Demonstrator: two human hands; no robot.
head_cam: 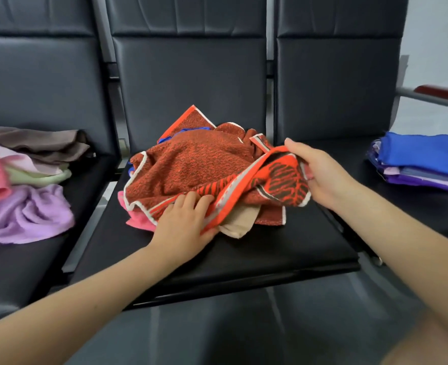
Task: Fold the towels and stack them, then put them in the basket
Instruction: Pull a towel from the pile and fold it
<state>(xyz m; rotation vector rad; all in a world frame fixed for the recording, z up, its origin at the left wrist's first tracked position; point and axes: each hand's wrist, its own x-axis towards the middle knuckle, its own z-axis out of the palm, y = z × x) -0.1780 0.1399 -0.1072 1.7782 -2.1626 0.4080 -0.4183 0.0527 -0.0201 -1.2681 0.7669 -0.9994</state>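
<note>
step: sorting out one crumpled towel, nothing of it folded yet; early in the task by the look of the loose heaps
orange towel (pixel 191 164): bunched on the middle seat (pixel 257 248), over a pink cloth (pixel 138 222) and a beige cloth (pixel 240 219), blue edge showing behind
right hand (pixel 320 171): closed around the towel's striped border at its right end, thumb on top, lifted just off the seat
left hand (pixel 183 222): fingers curled, pressing the near edge of the towel down; pinch or flat press, cannot tell
unfolded pile (pixel 30 212): well left of left hand, on next seat, purple, green, brown mixed
folded stack (pixel 425 162): right of right hand, on far seat, blue on top
basket: not in view
next: likely find two corners, pull towel free of cloths under it, spread flat before first fold
risk: cloths below may drag along
</note>
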